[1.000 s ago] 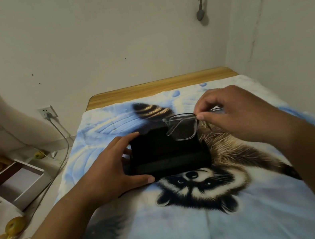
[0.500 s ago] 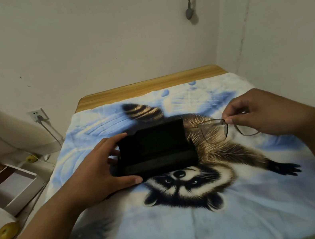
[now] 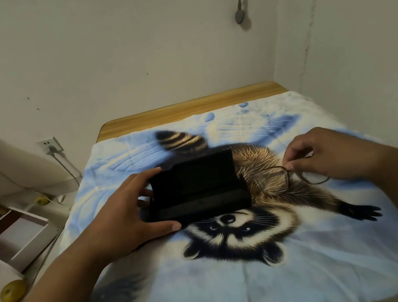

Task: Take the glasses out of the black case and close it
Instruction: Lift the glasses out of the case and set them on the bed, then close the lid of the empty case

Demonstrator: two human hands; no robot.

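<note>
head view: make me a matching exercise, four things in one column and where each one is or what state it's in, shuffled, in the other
Things:
1. black case
2. glasses
3. left hand
4. wall socket

States or places:
A. pinched in the right hand, low over the raccoon blanket, right of the case
B. on the wall left of the bed, with a plug in it
C. lid up, nothing visible inside
D. gripping the case's left end

Pairs: 1-C, 2-A, 3-D, 4-B
</note>
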